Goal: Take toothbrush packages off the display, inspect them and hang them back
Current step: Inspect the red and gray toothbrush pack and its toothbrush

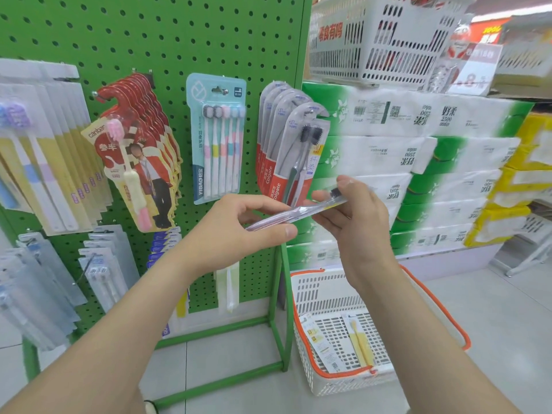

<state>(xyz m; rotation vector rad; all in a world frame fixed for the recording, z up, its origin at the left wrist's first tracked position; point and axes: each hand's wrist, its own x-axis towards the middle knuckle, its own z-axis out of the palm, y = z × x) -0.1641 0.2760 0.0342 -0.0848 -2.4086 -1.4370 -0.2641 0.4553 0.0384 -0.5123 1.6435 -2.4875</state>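
Inspection in progress: toothbrush package (304, 208) off its hook, held level before the green display (179, 40), left hand (236, 227) pinching the handle end, right hand (351, 212) pinching the bristle end; rehanging not yet done.

Bright even light, soft shadows; wide-angle bend at edges; right side and corners blurred.

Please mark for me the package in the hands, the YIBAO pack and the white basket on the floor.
held package (304, 208): head view, middle of its clear wrapper
YIBAO pack (219, 138): head view, the brush handles
white basket (325, 294): head view, its back wall
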